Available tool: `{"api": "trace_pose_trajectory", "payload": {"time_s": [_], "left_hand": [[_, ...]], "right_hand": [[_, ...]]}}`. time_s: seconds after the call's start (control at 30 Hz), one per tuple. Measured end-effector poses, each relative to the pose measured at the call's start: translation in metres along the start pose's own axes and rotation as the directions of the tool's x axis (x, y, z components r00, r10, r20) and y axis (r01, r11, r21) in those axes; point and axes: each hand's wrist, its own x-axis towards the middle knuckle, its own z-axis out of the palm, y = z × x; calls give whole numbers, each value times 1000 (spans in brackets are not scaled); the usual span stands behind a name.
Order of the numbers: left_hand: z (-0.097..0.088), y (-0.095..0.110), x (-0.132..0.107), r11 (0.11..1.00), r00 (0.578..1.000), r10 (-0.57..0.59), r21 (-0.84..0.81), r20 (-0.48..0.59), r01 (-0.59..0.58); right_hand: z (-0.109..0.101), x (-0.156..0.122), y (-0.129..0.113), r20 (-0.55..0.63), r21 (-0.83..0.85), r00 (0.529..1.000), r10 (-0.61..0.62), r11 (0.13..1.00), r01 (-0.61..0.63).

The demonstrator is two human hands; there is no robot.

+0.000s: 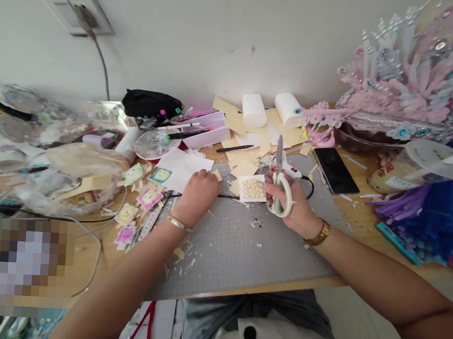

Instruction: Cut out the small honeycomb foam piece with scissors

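Observation:
My right hand [295, 207] is closed around white-handled scissors [282, 193], their blades pointing away toward the wall. Its fingertips meet the edge of a white card [253, 188] covered with several round cream pieces. My left hand [200, 196] is closed, back upward, over the right end of a white paper sheet [180, 166]. A small cream scrap [217, 175] shows at its fingertips; whether it is gripped is hidden. Left of that hand lie small coloured smiley cards, among them a pink one [149, 197] and a yellow one [126, 214].
A grey cutting mat [244, 257] with paper scraps covers the middle. Behind are a black pen [234, 148], white containers [254, 111] and a lilac box [209, 130]. To the right stand a phone [336, 170], a drink cup [414, 171] and a pink beaded headpiece [411, 94].

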Motion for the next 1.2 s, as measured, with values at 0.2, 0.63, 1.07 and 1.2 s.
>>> {"api": "trace_pose_trajectory", "payload": {"time_s": [0.2, 0.63, 1.07, 1.2], "left_hand": [[-13, -20, -1, 933, 979, -204, -300, 20, 200], [12, -7, -20, -439, 866, -250, -848, 432, 296], [8, 14, -31, 163, 882, -217, -876, 417, 454], [7, 9, -33, 268, 876, -181, -835, 447, 481]], "right_hand": [[-2, 3, -1, -10, 35, 1000, -20, 999, 20], [-1, 5, -4, -50, 24, 999, 0, 1000, 1], [-2, 5, -3, -74, 8, 997, 19, 1000, -18], [-2, 5, -3, -58, 2, 997, 42, 999, -42]]}}
